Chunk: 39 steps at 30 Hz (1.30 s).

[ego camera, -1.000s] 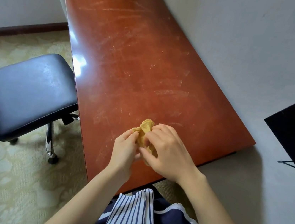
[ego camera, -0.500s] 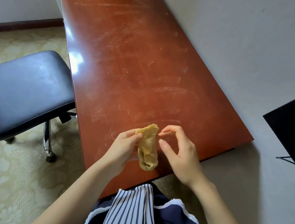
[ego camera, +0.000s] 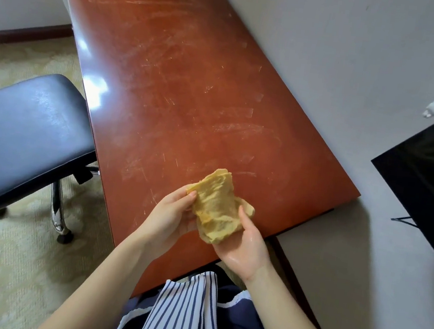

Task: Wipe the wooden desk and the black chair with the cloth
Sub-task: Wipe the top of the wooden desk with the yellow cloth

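Observation:
A yellow cloth, partly spread and wrinkled, is held above the near end of the reddish wooden desk. My left hand pinches its left edge between thumb and fingers. My right hand cups the cloth from below and the right, thumb on its front. The desk top shows many pale scratches and smears. The black padded chair stands left of the desk, its seat level with the desk's edge.
A grey wall runs along the desk's right side. A black panel on a thin stand is at the right. Patterned beige carpet covers the floor. Curtains hang beyond the desk's far end.
The cloth has gone from a small wad to a wider, opened piece. My right hand turned palm up under it, and both hands moved slightly right.

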{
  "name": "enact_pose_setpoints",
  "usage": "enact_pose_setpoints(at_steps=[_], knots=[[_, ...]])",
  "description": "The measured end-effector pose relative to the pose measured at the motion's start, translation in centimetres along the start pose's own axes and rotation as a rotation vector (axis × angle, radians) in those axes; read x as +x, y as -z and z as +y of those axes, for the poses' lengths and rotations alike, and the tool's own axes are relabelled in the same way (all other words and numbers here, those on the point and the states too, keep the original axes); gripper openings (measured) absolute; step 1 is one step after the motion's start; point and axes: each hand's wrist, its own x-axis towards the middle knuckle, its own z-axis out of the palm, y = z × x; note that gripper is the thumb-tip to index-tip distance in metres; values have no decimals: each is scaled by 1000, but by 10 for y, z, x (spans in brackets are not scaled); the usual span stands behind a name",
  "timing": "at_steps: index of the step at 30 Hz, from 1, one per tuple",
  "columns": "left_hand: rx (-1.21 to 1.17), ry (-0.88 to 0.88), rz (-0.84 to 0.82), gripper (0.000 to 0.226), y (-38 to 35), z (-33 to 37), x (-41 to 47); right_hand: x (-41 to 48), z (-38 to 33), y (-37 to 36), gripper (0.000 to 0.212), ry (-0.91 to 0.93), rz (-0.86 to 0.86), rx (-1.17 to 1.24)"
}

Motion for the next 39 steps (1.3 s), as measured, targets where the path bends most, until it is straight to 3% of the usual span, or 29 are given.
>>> enact_pose_setpoints(at_steps=[6, 13, 16, 19, 22, 24, 26, 30, 32, 36, 39], knots=[[335, 194, 43, 29, 23, -14, -3, 9, -21, 17, 40, 150, 286, -18], [463, 197, 33, 24, 18, -11, -3, -6, -107, 35, 29, 659, 599, -240], [481, 214, 29, 24, 16, -10, -3, -4, -143, 33, 21, 886, 770, -527], [498, 225, 26, 23, 13, -10, -5, 13, -155, 32, 18, 1088, 858, -1020], [518, 233, 37, 24, 15, -12, -6, 30, -134, 39, 16, 1199, 770, -1588], [501, 231, 35, 23, 19, -11, -10, 37, -107, 48, 35, 1223, 639, -1810], [524, 275, 55, 23, 10, -19, -5, 38, -74, 59, 52, 1177, 539, -1903], [631, 252, -11, 36, 5, -47, -6, 32, -29, 83, 66, 1207, 443, -2042], [586, 305, 46, 27, 7, -42, 4, 29, -27, 91, 71, 1202, 401, -2124], [552, 324, 53, 23, 5, -27, -7, 30, -39, 95, 84, 955, 365, -2411], [572, 331, 65, 24, -6, -27, -7, 43, -37, 89, 82, 813, 325, -2484]])
